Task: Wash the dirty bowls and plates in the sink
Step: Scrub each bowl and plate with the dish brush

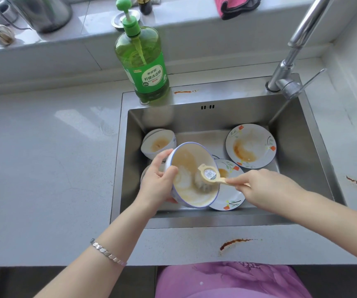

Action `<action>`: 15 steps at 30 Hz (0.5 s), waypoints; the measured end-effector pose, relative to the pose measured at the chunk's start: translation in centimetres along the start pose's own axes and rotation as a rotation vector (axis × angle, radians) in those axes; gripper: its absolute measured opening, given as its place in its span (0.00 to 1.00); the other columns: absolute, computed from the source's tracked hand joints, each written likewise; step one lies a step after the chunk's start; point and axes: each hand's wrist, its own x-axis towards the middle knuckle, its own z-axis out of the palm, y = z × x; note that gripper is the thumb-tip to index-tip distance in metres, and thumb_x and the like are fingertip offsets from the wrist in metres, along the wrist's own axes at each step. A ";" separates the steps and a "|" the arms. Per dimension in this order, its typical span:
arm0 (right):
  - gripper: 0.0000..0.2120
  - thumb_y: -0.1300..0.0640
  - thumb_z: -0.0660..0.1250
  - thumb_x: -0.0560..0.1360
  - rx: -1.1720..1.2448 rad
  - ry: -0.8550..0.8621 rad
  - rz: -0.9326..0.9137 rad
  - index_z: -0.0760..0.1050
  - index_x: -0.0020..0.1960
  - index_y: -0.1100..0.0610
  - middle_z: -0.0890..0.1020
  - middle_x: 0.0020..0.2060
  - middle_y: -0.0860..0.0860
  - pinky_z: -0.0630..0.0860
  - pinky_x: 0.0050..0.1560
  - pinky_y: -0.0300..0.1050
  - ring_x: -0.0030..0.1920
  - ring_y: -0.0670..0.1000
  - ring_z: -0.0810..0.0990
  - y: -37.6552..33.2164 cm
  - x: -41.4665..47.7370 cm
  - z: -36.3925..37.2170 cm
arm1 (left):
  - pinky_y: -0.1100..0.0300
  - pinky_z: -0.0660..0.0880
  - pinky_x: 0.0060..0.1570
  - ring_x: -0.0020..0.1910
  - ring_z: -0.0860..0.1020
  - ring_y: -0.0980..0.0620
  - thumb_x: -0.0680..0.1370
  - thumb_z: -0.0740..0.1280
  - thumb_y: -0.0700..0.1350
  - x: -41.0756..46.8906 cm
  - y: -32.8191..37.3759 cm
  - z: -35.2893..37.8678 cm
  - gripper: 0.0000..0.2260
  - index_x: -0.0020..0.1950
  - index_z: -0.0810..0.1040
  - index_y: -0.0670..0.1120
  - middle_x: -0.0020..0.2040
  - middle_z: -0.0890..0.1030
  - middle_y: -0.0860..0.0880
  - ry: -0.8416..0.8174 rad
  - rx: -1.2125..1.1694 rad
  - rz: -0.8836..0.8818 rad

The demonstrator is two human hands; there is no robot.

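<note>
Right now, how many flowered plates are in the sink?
2: a tilted plate back right in the sink; a flat plate partly under the held bowl. Others may be hidden.

Steel pot (42, 11) upper left on ledge (173, 20), pink cloth (235, 6) top right, brown smear (233, 243) on counter (44, 168) before me.

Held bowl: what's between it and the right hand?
In the head view, a cream-handled dish brush: the right hand grips its handle and its head lies inside the bowl that the left hand holds.
</note>
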 end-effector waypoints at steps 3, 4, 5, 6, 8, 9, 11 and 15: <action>0.22 0.52 0.50 0.81 -0.121 0.182 -0.002 0.57 0.68 0.28 0.79 0.46 0.50 0.70 0.41 0.46 0.48 0.54 0.77 0.1 0.3 1.2 | 0.42 0.80 0.41 0.35 0.74 0.48 0.76 0.59 0.39 -0.5 -0.4 0.8 0.20 0.60 0.71 0.62 0.37 0.73 0.42 -0.032 -0.019 -0.025; 0.22 0.51 0.49 0.81 -0.152 0.226 -0.004 0.54 0.69 0.29 0.77 0.44 0.50 0.70 0.41 0.45 0.48 0.55 0.77 0.4 0.5 1.8 | 0.41 0.80 0.42 0.34 0.74 0.48 0.76 0.59 0.39 -0.6 -0.4 1.0 0.20 0.60 0.71 0.62 0.37 0.73 0.42 -0.034 -0.032 -0.033; 0.22 0.51 0.48 0.82 -0.168 0.257 -0.004 0.52 0.70 0.30 0.74 0.42 0.50 0.69 0.41 0.45 0.47 0.55 0.77 0.5 0.6 2.3 | 0.44 0.81 0.41 0.32 0.75 0.50 0.76 0.59 0.39 -0.8 -0.3 1.0 0.19 0.60 0.71 0.61 0.36 0.74 0.42 -0.033 -0.052 -0.043; 0.22 0.50 0.48 0.82 -0.172 0.267 -0.002 0.50 0.71 0.30 0.71 0.41 0.50 0.68 0.41 0.45 0.46 0.55 0.76 0.7 0.5 2.7 | 0.48 0.81 0.37 0.29 0.76 0.53 0.77 0.59 0.39 -0.9 -0.1 1.0 0.19 0.60 0.71 0.61 0.36 0.76 0.45 -0.028 -0.076 -0.054; 0.22 0.50 0.48 0.82 -0.141 0.253 -0.007 0.50 0.71 0.30 0.72 0.41 0.49 0.70 0.43 0.45 0.46 0.55 0.76 0.8 0.0 3.5 | 0.52 0.81 0.32 0.27 0.78 0.56 0.77 0.58 0.39 -0.9 0.4 0.9 0.18 0.59 0.71 0.60 0.38 0.79 0.50 -0.013 -0.118 -0.060; 0.22 0.50 0.49 0.81 -0.109 0.228 -0.008 0.52 0.70 0.29 0.74 0.41 0.50 0.70 0.44 0.46 0.47 0.55 0.77 0.9 -0.3 3.7 | 0.51 0.81 0.32 0.26 0.78 0.56 0.77 0.58 0.39 -0.8 0.6 0.7 0.17 0.59 0.71 0.60 0.39 0.79 0.51 -0.003 -0.118 -0.056; 0.21 0.51 0.51 0.81 -0.003 0.179 0.008 0.58 0.67 0.28 0.78 0.41 0.49 0.69 0.40 0.46 0.45 0.55 0.77 0.8 -0.9 3.6 | 0.49 0.81 0.33 0.25 0.78 0.57 0.77 0.58 0.39 -0.7 0.9 0.4 0.17 0.59 0.71 0.60 0.40 0.78 0.51 0.016 -0.103 -0.033; 0.17 0.52 0.56 0.80 0.313 0.174 0.076 0.69 0.62 0.32 0.82 0.40 0.47 0.74 0.41 0.44 0.41 0.50 0.79 0.5 -0.7 3.0 | 0.47 0.81 0.34 0.31 0.79 0.53 0.76 0.60 0.39 -0.7 0.8 0.7 0.19 0.60 0.71 0.61 0.38 0.78 0.48 0.037 -0.082 0.027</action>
